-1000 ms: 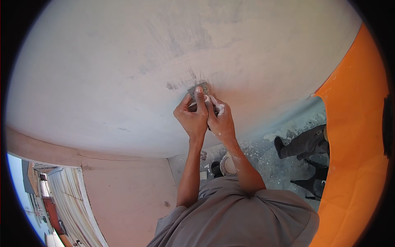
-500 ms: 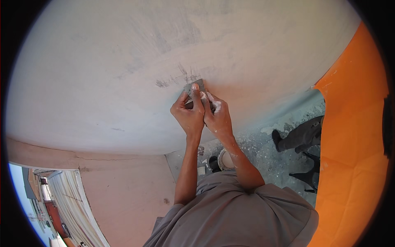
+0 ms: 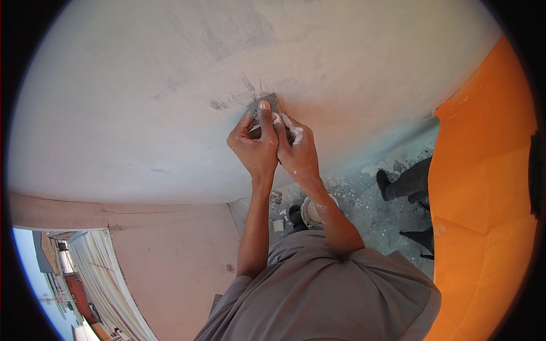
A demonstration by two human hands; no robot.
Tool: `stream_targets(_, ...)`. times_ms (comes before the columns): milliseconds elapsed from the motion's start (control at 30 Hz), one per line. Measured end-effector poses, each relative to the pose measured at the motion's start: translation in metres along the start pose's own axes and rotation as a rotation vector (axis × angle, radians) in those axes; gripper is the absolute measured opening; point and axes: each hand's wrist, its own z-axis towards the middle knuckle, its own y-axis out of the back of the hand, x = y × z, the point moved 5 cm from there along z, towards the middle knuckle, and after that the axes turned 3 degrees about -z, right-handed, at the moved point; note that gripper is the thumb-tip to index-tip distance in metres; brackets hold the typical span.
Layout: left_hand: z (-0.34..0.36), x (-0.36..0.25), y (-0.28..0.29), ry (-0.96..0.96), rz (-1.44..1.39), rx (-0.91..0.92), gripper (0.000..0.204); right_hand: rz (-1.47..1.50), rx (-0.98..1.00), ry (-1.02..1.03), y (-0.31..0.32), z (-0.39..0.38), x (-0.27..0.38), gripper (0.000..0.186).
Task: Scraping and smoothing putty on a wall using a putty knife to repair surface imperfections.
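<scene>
Both my hands are closed on a putty knife (image 3: 271, 102) with a flat grey blade, held against the pale wall (image 3: 142, 113). My left hand (image 3: 255, 149) has its thumb stretched along the blade and its fingers curled round the dark handle, which shows only in part. Pressed close beside it, my right hand (image 3: 298, 149) grips the same tool. White filler is smeared over the right hand's fingers. Dark scrape marks (image 3: 219, 104) lie on the wall just left of the blade, and broader grey patches spread above it.
An orange sheet (image 3: 483, 199) hangs at the right. Beside it a person's leg (image 3: 412, 181) shows, partly hidden. Below my arms, a round bucket (image 3: 310, 213) stands on the paint-spattered floor (image 3: 364, 210). A pinkish wall (image 3: 176, 250) and a window opening with a curtain (image 3: 99, 267) are at the lower left.
My hands and the knife sit slightly higher and further left in view, while the whole view has shifted a little too. The leg at the right is now more covered by the sheet.
</scene>
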Motion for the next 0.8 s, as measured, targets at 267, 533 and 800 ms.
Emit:
stream_targets(267, -0.002, -0.001, 0.0, 0.0, 0.002, 0.035, 0.03, 0.01, 0.008, -0.015, 0.002, -0.006, 0.001, 0.032)
stream_targets(533, -0.016, 0.027, 0.001, 0.079, 0.017, 0.028, 0.029, -0.015, 0.025, -0.109, 0.005, -0.014, -0.023, 0.032)
stream_targets(800, -0.023, 0.056, 0.008, 0.121, 0.035, 0.051, 0.028, -0.027, -0.034, -0.072, 0.001, -0.022, -0.043, 0.031)
